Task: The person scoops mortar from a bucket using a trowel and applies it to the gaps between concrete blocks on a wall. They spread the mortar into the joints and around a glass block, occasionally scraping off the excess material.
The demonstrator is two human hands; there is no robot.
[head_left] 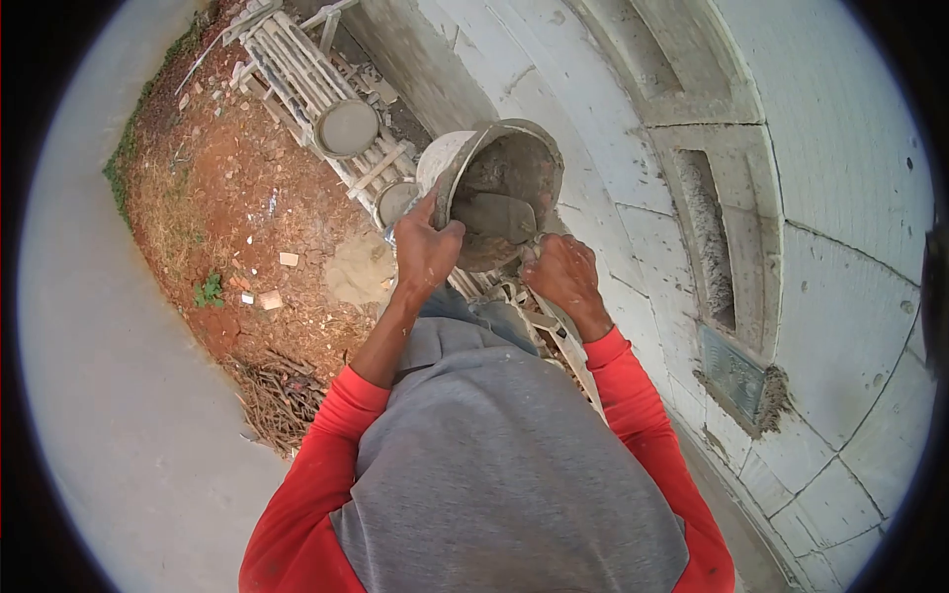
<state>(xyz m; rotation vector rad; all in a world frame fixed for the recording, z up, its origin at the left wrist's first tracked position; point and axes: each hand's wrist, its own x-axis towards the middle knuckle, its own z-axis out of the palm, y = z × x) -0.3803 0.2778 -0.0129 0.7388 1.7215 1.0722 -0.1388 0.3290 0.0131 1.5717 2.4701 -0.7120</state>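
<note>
A mortar-caked bucket (545,141) is tilted in front of my body, with its open mouth towards me. My left hand (428,249) is closed on the left side of its rim. At the lower right of the mouth, my right hand (567,274) is closed round the handle of a trowel. The grey trowel blade (497,216) lies inside the bucket, over wet mortar on the inner wall. Most of the handle is hidden by my right fingers.
Bamboo scaffolding (287,74) at the upper left holds a round basin of grey mix (348,128) and a smaller container (397,202). A block wall (835,316) with recesses and a glass pane (732,368) curves along the right. Far below lies red soil (222,158) with sticks (277,395).
</note>
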